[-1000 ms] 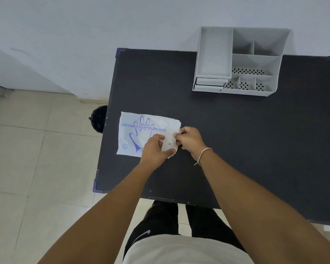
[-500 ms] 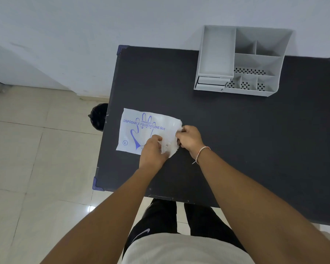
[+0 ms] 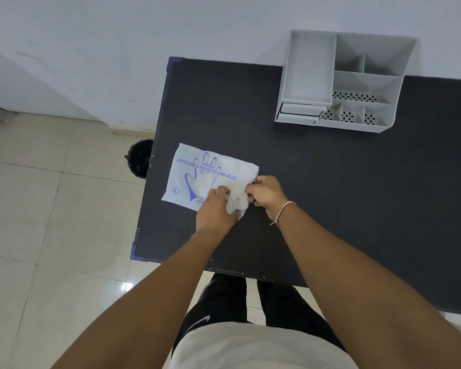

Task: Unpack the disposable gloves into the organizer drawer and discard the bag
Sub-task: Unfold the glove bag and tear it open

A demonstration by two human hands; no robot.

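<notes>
Glove bag (image 3: 197, 177) flat near worktop (image 3: 330, 195) left edge | left hand (image 3: 214, 211) and right hand (image 3: 266, 193) pinching its crumpled right end | risk: sharp tear spills gloves; organizer (image 3: 343, 81) well apart

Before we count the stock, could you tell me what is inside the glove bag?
Crumpled clear plastic gloves show at the bag's open right end, pinched by both hands. The printed front hides whatever remains inside.
</notes>
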